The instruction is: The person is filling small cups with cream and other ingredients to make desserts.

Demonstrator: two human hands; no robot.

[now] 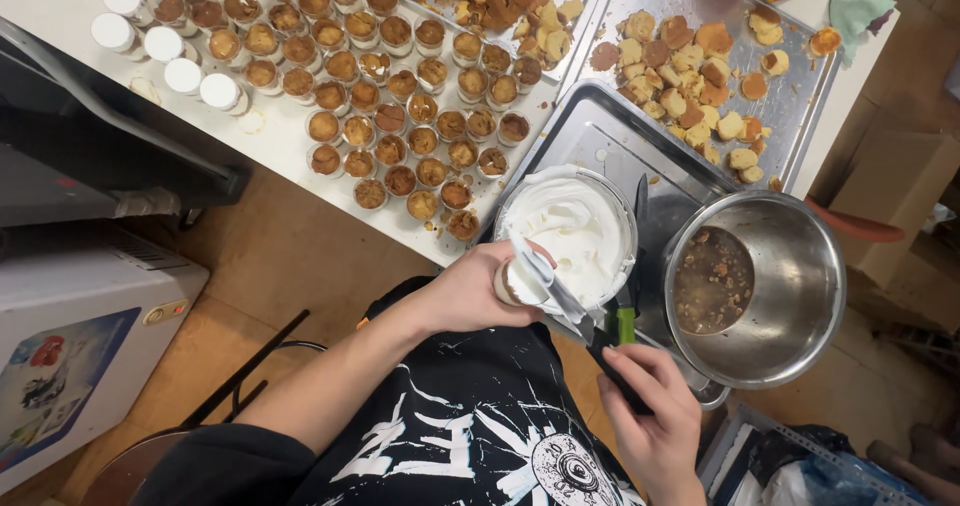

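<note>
One small cup (512, 282) sits gripped in the left hand (470, 291) over the bowl of whipped cream (575, 228), while the right hand (650, 406), closed on a knife (575, 311), spreads cream into it. Dozens of cake-filled cups (380, 96) on the table (60, 6) look untopped; four beside them look capped.

Warm overhead light, glare on steel pot (790, 296) and tray (590, 131); sharp centre, wide-angle bending at edges.

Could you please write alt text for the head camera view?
A left hand holds a small clear plastic cup while the right hand spreads white cream into it with a black-handled spatula, beside a round tub of cream.
</note>
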